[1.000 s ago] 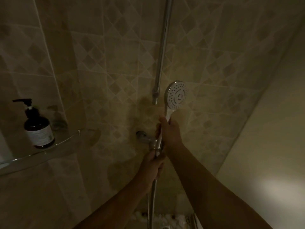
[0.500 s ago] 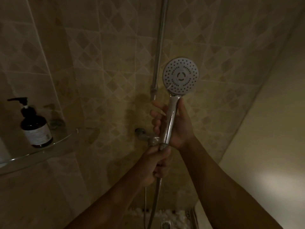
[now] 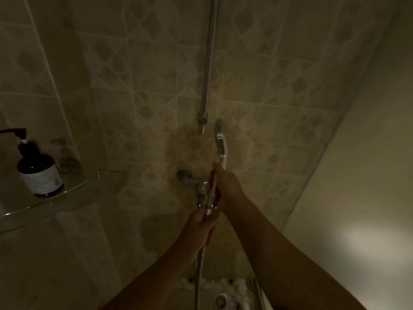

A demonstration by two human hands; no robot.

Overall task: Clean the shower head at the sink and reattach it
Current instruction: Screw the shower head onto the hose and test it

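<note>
Gripping shower head (image 3: 220,142) handle w/ right hand (image 3: 225,186) (edge-on view); left hand (image 3: 199,229) clenched round hose (image 3: 199,276).

left hand (image 3: 199,229): fist closed, low, arm reaching up | right hand (image 3: 225,186): closed in grip, just above left, forearm extended
</note>
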